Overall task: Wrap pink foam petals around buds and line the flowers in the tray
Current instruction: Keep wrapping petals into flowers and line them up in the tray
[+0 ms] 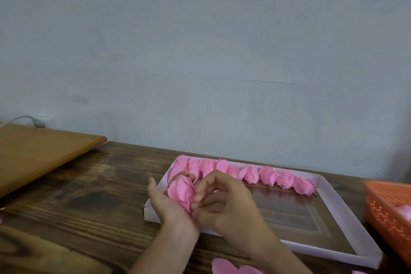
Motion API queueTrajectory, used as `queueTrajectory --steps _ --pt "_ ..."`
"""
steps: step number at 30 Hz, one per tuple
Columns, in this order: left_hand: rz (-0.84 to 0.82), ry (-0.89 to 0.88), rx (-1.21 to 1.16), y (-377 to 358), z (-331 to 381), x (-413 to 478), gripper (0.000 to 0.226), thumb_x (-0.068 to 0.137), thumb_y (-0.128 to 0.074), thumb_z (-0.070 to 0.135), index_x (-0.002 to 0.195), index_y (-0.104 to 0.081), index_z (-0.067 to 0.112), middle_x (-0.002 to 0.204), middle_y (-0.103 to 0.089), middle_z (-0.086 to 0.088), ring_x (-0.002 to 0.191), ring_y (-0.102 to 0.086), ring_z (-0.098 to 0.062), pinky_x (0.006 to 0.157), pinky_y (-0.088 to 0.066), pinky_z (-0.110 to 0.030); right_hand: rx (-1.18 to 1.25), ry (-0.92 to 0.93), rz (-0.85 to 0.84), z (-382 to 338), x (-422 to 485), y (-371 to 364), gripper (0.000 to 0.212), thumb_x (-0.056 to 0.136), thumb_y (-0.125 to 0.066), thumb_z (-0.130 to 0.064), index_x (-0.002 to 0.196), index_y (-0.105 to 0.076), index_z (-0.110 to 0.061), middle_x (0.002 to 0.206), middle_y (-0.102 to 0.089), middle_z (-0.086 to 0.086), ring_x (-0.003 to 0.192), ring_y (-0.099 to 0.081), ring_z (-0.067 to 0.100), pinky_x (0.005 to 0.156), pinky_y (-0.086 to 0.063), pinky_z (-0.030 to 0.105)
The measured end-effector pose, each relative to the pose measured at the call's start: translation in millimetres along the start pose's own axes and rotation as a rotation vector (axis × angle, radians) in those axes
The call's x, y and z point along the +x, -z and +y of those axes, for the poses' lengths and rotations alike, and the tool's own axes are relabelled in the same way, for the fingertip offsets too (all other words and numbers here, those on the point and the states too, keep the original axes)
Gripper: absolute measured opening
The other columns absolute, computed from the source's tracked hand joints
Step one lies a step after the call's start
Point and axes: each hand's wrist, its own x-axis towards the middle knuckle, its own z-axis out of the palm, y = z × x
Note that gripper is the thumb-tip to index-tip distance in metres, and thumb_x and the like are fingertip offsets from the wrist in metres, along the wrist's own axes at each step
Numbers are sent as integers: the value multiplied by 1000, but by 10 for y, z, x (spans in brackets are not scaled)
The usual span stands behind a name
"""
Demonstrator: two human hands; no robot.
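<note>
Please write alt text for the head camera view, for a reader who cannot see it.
Two hands, left hand and right hand, hold a pink foam flower over a white tray, where a row of flowers lines the far edge.

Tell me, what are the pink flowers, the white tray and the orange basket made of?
Pink flowers: likely soft matte foam; the thin petals crumple.
Shallow white tray: probably cardboard, with folded matte walls.
Orange perforated basket: seemingly hard plastic, moulded with rows of small holes.
</note>
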Motion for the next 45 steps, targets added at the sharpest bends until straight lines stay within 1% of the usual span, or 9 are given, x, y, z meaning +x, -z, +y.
queueTrajectory --steps 4,10,13,18,22,27,33,39,45 --pt "21 19 -1 13 14 6 80 92 -39 76 57 -69 11 61 -64 -10 44 -64 -26 55 -53 -32 -125 87 22 37 4 9 34 70 -81 7 83 -69 -22 89 -74 0 77 -74 21 75 -64 37" --pt "10 73 75 11 -5 13 89 90 -38 82 55 -76 11 65 -71 -12 50 -70 -29 61 -54 -38 -668 340 -119 37 56 123 48 79 -73 -9 116 -70 -41 98 -54 -17 85 -61 7 78 -54 30" --pt "30 72 96 9 -16 -1 90 91 -35 83 52 -72 11 60 -65 -11 42 -63 -27 49 -52 -32 -681 357 -156 8 58 160 33 81 -73 -14 104 -73 -37 101 -52 -19 87 -62 2 79 -54 26" --pt "91 64 125 -2 -10 2 93 92 -35 83 47 -70 10 58 -67 -14 45 -67 -29 64 -50 -37 -651 331 -257 -31 61 195 19 82 -76 -21 97 -75 -33 103 -58 -17 89 -65 4 83 -55 33" --pt "98 60 160 -16 -15 -4 94 92 -35 83 51 -73 8 68 -71 -17 69 -69 -34 77 -54 -43 -742 363 -298 -45 69 236 17 88 -72 -24 101 -75 -33 107 -55 -17 91 -64 5 84 -54 36" --pt "111 74 145 -29 -15 -25 93 93 -36 83 63 -77 5 70 -76 -16 79 -71 -33 72 -54 -40 -764 363 -300 -56 72 276 12 91 -70 -25 100 -75 -29 107 -58 -15 89 -65 5 81 -54 36" --pt "102 87 176 -28 12 -32 96 90 -31 87 52 -68 7 63 -65 -15 64 -63 -31 74 -51 -39 -751 387 -258 -61 59 223 11 84 -72 -33 94 -75 -30 98 -62 -16 90 -59 -11 79 -53 26" --pt "103 60 190 -27 7 -27 96 90 -34 87 54 -76 8 71 -75 -18 69 -72 -34 70 -60 -40 -728 323 -73 -31 48 158 16 75 -79 -42 85 -75 -30 86 -64 -16 81 -62 3 73 -53 26" --pt "60 46 149 -31 -44 -10 88 88 -42 86 64 -78 9 95 -74 -20 87 -70 -36 102 -52 -53 -801 299 1 -37 36 121 10 79 -76 -37 83 -76 -29 84 -66 -14 78 -61 6 69 -50 25"
